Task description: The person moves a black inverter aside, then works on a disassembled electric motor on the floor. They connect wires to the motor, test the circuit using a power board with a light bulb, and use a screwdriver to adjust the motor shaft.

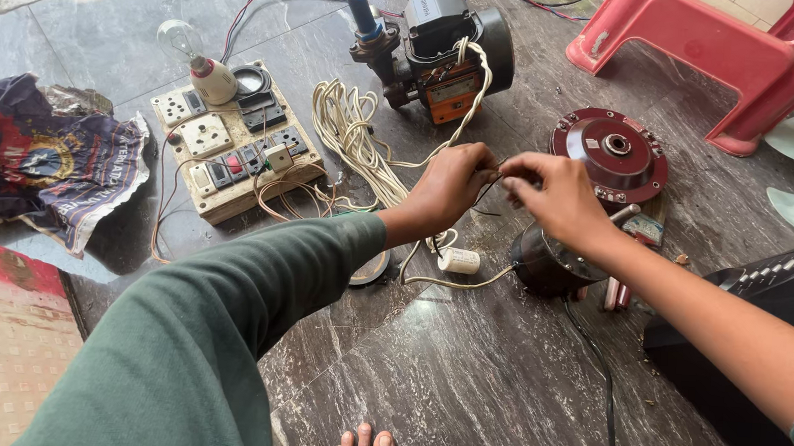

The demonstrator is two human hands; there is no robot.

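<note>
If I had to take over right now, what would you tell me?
Left hand and right hand meet above the floor, pinching thin dark wires between the fingertips.
The dark fan motor sits just below the right hand, a small white capacitor beside it.
The red round motor cover lies off, further back.
The wooden switch board with a bulb is to the left.
Wire ends are not yet let go.

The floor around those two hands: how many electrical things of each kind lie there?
Wooden switch board with white sockets: 1
Clear glass light bulb: 1
Black and orange water pump: 1
Round dark red motor cover: 1
Dark cylindrical motor: 1
Small white cylindrical capacitor: 1
Coil of white cable: 1
Total: 7
Left hand and right hand pinch thin wires.
</note>
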